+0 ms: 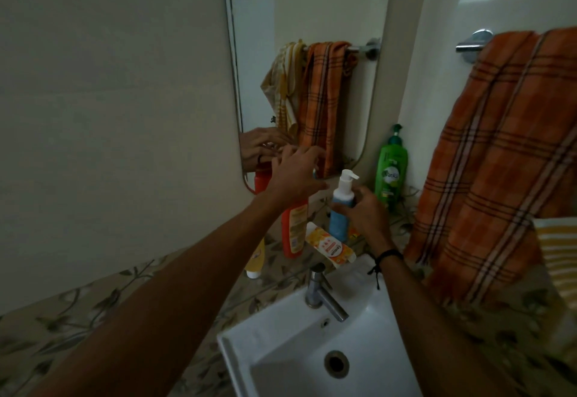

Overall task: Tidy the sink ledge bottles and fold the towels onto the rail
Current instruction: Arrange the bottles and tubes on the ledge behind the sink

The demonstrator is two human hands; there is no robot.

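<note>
Orange checked towel point(487, 159) hangs unfolded from the rail point(471, 44) at 2 o'clock, not yet tidied. White sink point(268, 362) sits at 6 o'clock. On its ledge, near centre, right hand point(363, 214) grasps the blue pump bottle point(342, 206), upright, long axis vertical, nozzle pointing to 3 o'clock, probably to move it beside the green bottle point(391, 169). Left hand point(295, 175) hovers with released fingers over the red bottle point(295, 228)

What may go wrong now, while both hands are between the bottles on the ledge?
The left hand reaches over the upright orange bottle and might tip it. The orange-and-white tube lies at the white sink's edge; the right hand, gripping the blue pump bottle, might nudge it in.
</note>
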